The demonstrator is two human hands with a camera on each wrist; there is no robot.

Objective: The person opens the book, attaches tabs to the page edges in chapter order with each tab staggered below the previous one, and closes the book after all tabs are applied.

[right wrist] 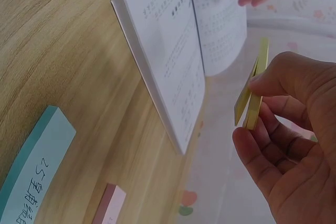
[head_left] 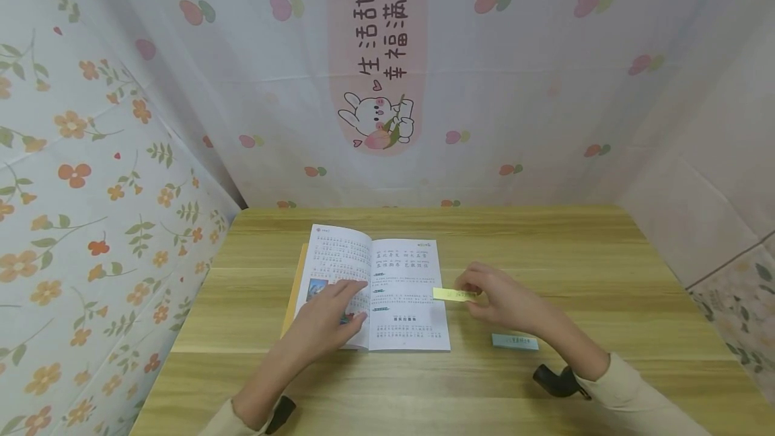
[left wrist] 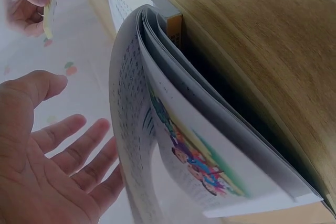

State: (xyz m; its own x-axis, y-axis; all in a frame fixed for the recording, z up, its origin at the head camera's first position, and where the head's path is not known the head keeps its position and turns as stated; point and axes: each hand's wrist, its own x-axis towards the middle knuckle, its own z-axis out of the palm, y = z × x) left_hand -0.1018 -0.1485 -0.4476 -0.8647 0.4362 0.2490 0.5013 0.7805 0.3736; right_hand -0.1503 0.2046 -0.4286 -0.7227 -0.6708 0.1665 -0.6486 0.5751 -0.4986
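An open book (head_left: pixel 393 288) with printed text and a small picture lies in the middle of the wooden table (head_left: pixel 545 247). My left hand (head_left: pixel 339 308) rests flat on its left page, fingers straight; in the left wrist view the left hand (left wrist: pixel 52 166) shows an open palm beside the curved pages (left wrist: pixel 168 145). My right hand (head_left: pixel 484 298) hovers just right of the book and pinches a yellow sticky note pad (head_left: pixel 454 294) between thumb and fingers. In the right wrist view the yellow pad (right wrist: pixel 254 90) has its top sheet lifted slightly apart.
A light blue sticky pad (head_left: pixel 514 341) lies on the table near my right forearm, and the right wrist view shows a pink pad (right wrist: pixel 107 208) beside the blue pad (right wrist: pixel 31 171). Patterned cloth walls (head_left: pixel 121 187) enclose the table on three sides.
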